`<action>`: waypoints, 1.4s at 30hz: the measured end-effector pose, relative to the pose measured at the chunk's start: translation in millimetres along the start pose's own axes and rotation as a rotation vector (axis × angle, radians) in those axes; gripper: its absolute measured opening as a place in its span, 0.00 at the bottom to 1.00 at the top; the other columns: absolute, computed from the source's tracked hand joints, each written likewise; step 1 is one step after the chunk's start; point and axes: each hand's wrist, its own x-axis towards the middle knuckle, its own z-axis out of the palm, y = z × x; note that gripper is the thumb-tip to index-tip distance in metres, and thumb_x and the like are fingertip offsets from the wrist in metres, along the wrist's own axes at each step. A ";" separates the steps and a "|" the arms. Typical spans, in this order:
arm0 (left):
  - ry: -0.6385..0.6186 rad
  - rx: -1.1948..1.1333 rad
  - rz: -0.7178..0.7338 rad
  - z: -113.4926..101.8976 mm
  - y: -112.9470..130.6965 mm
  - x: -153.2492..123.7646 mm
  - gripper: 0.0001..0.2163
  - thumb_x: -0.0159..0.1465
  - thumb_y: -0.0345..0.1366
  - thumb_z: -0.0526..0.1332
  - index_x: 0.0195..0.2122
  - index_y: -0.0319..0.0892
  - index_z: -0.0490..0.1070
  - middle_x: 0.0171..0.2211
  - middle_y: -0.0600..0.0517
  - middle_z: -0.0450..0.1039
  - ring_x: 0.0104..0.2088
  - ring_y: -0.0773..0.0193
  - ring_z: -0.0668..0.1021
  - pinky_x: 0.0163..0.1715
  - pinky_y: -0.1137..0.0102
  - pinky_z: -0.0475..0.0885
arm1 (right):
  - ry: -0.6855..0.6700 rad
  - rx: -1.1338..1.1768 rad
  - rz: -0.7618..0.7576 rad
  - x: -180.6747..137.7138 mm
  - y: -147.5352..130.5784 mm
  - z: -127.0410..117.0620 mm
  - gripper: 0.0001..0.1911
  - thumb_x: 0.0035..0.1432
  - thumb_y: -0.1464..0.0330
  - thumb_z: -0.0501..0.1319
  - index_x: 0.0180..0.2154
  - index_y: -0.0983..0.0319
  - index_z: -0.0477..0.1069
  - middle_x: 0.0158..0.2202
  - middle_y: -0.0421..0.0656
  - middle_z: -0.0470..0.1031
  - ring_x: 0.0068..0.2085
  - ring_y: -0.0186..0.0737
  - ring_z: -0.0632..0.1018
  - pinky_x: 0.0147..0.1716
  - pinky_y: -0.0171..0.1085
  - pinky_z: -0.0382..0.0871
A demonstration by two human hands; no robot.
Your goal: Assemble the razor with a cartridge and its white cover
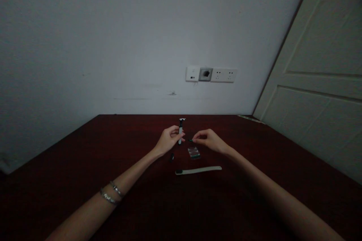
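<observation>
Upright in my left hand [168, 141] is a razor [180, 130] with a pale and black handle and a shiny metal head at the top; my fingers and thumb are closed round the handle. My right hand [209, 140] pinches a small, thin, dark green piece [190, 140] between thumb and fingertips, just right of the razor. Below it lies a small clear plastic case [194, 153] with something green along its near side. A small black piece [172, 157] rests under my left wrist. Nearer me lies a long pale strip with a dark end [199, 170].
All this is on a dark red-brown table [127, 135]. Behind it stands a pale wall with a row of sockets [223, 75]. A white panelled door [319, 83] rises on the right, beside the table's edge.
</observation>
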 end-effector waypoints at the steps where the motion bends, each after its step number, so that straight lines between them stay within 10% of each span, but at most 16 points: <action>1: 0.002 -0.005 0.008 0.5 1.2 0.0 0.12 0.53 0.38 0.64 0.34 0.35 0.67 0.33 0.47 0.73 0.28 0.63 0.78 0.31 0.69 0.72 | 0.002 0.013 -0.018 3.6 -4.6 -3.5 0.10 0.50 0.65 0.61 0.30 0.66 0.74 0.29 0.44 0.76 0.31 0.37 0.74 0.35 0.37 0.67; 20: -0.015 0.012 0.038 2.5 6.2 -1.8 0.12 0.53 0.37 0.64 0.34 0.36 0.67 0.30 0.48 0.74 0.28 0.63 0.78 0.29 0.71 0.72 | -0.012 0.048 -0.087 16.3 -30.5 -1.1 0.10 0.51 0.64 0.61 0.30 0.65 0.75 0.29 0.43 0.77 0.33 0.37 0.75 0.36 0.38 0.68; 30: 0.086 -0.048 0.039 -0.7 12.7 1.5 0.12 0.51 0.36 0.65 0.33 0.35 0.67 0.28 0.50 0.73 0.26 0.64 0.78 0.27 0.72 0.71 | 0.023 -0.493 -0.462 1.3 -47.8 -16.1 0.12 0.58 0.68 0.55 0.43 0.59 0.73 0.39 0.46 0.73 0.42 0.39 0.72 0.42 0.39 0.66; 42: 0.146 -0.123 -0.096 0.1 16.6 0.1 0.14 0.50 0.37 0.66 0.35 0.36 0.67 0.27 0.51 0.73 0.24 0.64 0.77 0.22 0.74 0.71 | 0.041 -0.727 -0.520 2.2 -38.7 -8.6 0.16 0.60 0.71 0.51 0.47 0.61 0.70 0.40 0.49 0.71 0.39 0.40 0.71 0.35 0.38 0.68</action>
